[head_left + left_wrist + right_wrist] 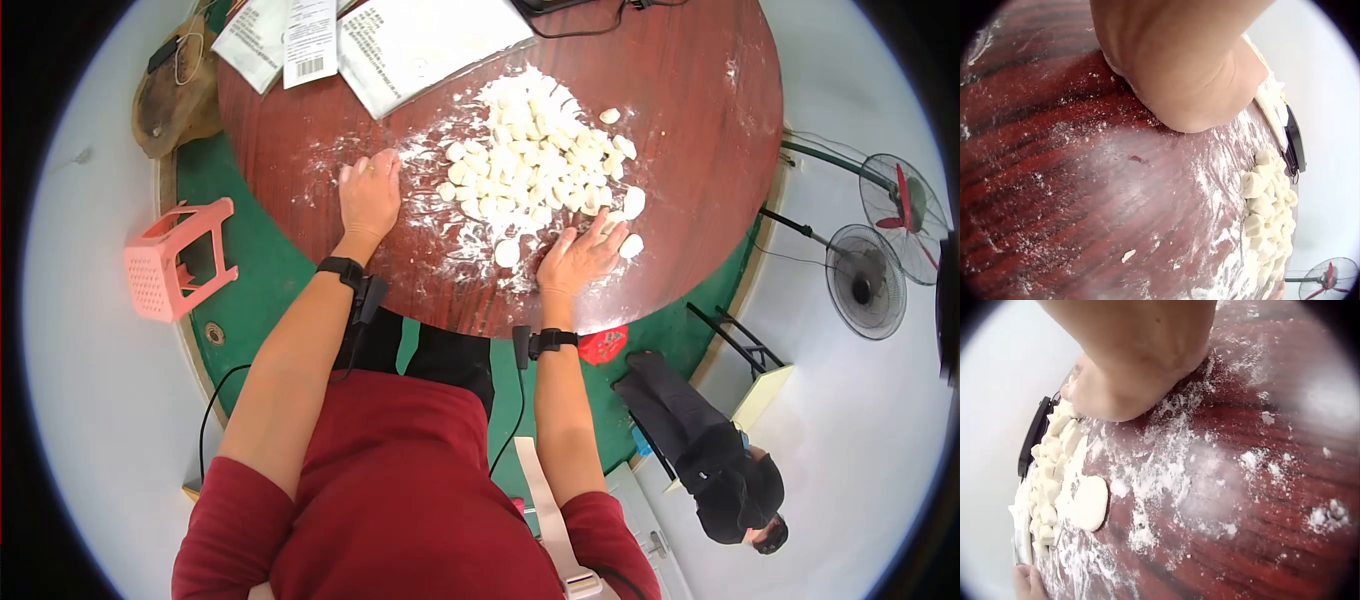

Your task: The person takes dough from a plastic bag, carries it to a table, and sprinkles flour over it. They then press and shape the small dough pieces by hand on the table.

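Observation:
A heap of small pale dough pieces (540, 150) lies on floury ground on the round red-brown table (700, 110). My right hand (578, 264) is laid palm down at the heap's near right edge, fingers stretched forward to the dough. Flattened dough rounds (634, 203) lie beside those fingers, and another dough disc (507, 252) sits apart to the left, also seen as a flat disc (1090, 503) in the right wrist view. Left of the heap, my left hand (369, 200) rests on the table with fingers loosely bent, holding nothing. Its palm side is hidden.
Printed white packets (420, 50) and a paper slip (311, 40) lie at the table's far left, a black object (548, 4) with a cable at the far edge. A pink stool (180, 260) stands left; fans (865, 280) and a person in dark clothes (720, 470) are on the right.

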`<control>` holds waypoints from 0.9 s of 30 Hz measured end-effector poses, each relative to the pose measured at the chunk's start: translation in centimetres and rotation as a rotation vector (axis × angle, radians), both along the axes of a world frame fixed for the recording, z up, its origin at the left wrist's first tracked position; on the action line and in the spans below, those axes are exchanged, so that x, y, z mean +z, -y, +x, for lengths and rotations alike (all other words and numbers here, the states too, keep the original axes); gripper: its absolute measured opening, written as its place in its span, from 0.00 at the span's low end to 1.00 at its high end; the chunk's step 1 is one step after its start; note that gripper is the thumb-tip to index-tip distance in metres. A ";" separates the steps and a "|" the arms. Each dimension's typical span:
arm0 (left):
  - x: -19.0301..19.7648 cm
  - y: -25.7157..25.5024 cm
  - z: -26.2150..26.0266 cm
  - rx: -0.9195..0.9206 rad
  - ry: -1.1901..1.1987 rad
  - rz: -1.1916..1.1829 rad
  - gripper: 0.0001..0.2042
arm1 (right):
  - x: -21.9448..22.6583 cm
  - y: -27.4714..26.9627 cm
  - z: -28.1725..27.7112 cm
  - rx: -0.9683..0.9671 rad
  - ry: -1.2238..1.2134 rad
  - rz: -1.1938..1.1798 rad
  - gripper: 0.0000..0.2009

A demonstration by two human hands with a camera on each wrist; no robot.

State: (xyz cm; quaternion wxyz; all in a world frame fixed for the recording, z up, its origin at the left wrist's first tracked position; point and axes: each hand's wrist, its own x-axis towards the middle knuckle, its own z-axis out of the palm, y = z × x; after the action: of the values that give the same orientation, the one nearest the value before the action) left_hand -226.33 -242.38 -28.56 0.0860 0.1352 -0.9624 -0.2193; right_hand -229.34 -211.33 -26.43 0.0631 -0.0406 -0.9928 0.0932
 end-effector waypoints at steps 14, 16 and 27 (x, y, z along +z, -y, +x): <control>-0.4 0.0 -0.4 0.013 0.074 -0.079 0.08 | -0.1 -0.5 -0.4 -0.008 -0.021 -0.054 0.35; -0.6 0.3 -0.2 0.026 0.061 -0.084 0.08 | -0.7 -1.2 -0.4 -0.057 -0.134 -0.239 0.33; -0.6 0.2 -0.2 0.018 0.072 -0.052 0.08 | 1.5 -3.4 -0.4 -0.776 -0.255 -1.097 0.27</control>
State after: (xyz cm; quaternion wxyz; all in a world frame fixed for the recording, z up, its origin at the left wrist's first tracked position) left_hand -226.54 -242.54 -29.20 0.0567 0.1494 -0.9691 -0.1881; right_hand -229.78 -207.97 -24.95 0.1785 -0.4084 -0.7003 0.5576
